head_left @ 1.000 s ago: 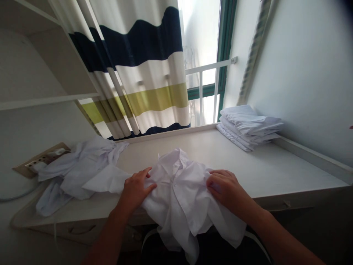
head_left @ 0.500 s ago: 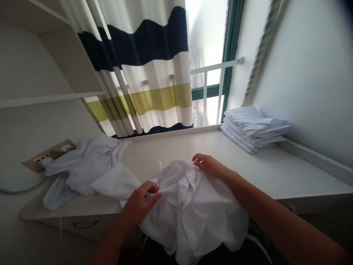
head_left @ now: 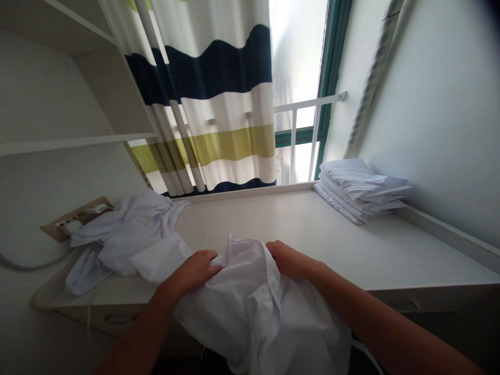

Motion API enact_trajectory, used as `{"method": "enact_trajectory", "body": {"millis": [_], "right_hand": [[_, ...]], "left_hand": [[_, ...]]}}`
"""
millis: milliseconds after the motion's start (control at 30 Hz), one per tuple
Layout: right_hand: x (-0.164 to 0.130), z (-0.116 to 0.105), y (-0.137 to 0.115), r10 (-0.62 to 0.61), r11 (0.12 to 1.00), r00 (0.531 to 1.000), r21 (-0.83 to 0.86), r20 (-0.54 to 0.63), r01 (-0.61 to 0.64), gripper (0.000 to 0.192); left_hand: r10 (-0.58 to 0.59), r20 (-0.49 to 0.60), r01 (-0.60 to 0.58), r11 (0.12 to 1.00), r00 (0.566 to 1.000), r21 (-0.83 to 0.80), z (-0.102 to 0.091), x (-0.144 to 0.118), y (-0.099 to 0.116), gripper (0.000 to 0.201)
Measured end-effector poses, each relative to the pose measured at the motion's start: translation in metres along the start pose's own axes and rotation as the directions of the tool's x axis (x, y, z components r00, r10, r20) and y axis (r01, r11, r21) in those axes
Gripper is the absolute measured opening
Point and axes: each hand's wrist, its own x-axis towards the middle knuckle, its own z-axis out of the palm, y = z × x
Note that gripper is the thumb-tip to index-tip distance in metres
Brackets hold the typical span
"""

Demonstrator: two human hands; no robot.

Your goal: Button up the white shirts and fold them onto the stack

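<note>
A crumpled white shirt (head_left: 253, 307) hangs over the front edge of the pale desk (head_left: 312, 234). My left hand (head_left: 193, 271) grips the shirt's upper left part with closed fingers. My right hand (head_left: 287, 259) holds the upper right part near the collar. The two hands are close together, with a bunch of fabric standing up between them.
A heap of unfolded white clothes (head_left: 125, 234) lies at the desk's left. A stack of folded white shirts (head_left: 361, 188) sits at the back right by the wall. A striped curtain (head_left: 211, 104) and window rail (head_left: 308, 101) stand behind. A wall socket (head_left: 74, 221) is at the left.
Both hands have drawn together and gathered the shirt's top. The right hand came back from the far side towards me. The shirt has slid nearer the desk's front edge.
</note>
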Motion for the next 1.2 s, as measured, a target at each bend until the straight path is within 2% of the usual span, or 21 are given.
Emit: {"method": "enact_trajectory", "body": {"millis": [100, 200, 233, 300, 400, 500, 567, 633, 767, 933, 1067, 1133, 1200], "right_hand": [[0.001, -0.002, -0.007, -0.024, 0.995, 1.000, 0.093, -0.002, 0.024, 0.018], [0.004, 0.001, -0.009, 0.040, 0.952, 0.997, 0.307, -0.072, -0.016, 0.045], [0.005, 0.002, -0.009, 0.092, 0.910, 0.993, 0.410, -0.072, -0.055, 0.053], [0.008, 0.004, -0.011, 0.213, 0.766, 0.977, 0.625, -0.026, -0.151, 0.062], [0.011, 0.001, -0.021, 0.298, 0.525, 0.952, 0.821, 0.070, -0.224, 0.058], [0.010, -0.008, -0.036, 0.221, 0.394, 0.958, 0.882, 0.184, -0.260, 0.050], [0.009, -0.013, -0.043, 0.132, 0.330, 0.954, 0.895, 0.270, -0.299, 0.044], [0.009, -0.016, -0.045, 0.075, 0.301, 0.950, 0.901, 0.303, -0.312, 0.040], [0.010, -0.021, -0.041, 0.043, 0.338, 0.980, 0.920, 0.197, -0.200, 0.037], [0.005, -0.037, -0.047, 0.069, 0.525, 0.996, 0.851, -0.048, 0.005, 0.035], [-0.001, -0.054, -0.058, 0.128, 0.715, 0.978, 0.699, -0.164, 0.023, 0.032], [-0.004, -0.063, -0.066, 0.120, 0.801, 0.962, 0.597, -0.247, 0.053, 0.031], [-0.007, -0.070, -0.075, 0.082, 0.858, 0.947, 0.505, -0.309, 0.090, 0.031]], "left_hand": [[0.037, -0.128, -0.054, 0.990, 0.991, -0.133, -0.014, 0.006, 0.003, 0.029], [0.017, -0.220, -0.099, 0.924, 0.975, -0.369, -0.029, 0.016, 0.007, 0.032], [0.014, -0.230, -0.120, 0.883, 0.973, -0.453, -0.035, 0.020, 0.009, 0.033], [0.029, -0.247, -0.170, 0.803, 0.969, -0.571, -0.049, 0.029, 0.013, 0.036], [0.102, -0.313, -0.285, 0.728, 0.944, -0.623, -0.072, 0.041, 0.017, 0.037], [0.190, -0.291, -0.344, 0.626, 0.938, -0.700, -0.090, 0.051, 0.018, 0.038], [0.226, -0.244, -0.331, 0.564, 0.943, -0.757, -0.097, 0.054, 0.016, 0.039], [0.244, -0.194, -0.299, 0.536, 0.950, -0.789, -0.099, 0.054, 0.014, 0.040], [0.257, -0.124, -0.257, 0.585, 0.958, -0.769, -0.097, 0.049, 0.007, 0.040], [0.255, -0.084, -0.255, 0.769, 0.963, -0.586, -0.098, 0.039, 0.004, 0.024], [0.268, -0.229, -0.340, 0.856, 0.936, -0.390, -0.095, 0.028, 0.016, 0.022], [0.284, -0.291, -0.383, 0.840, 0.914, -0.383, -0.091, 0.021, 0.023, 0.031], [0.325, -0.358, -0.462, 0.780, 0.875, -0.422, -0.088, 0.012, 0.029, 0.034]]}}
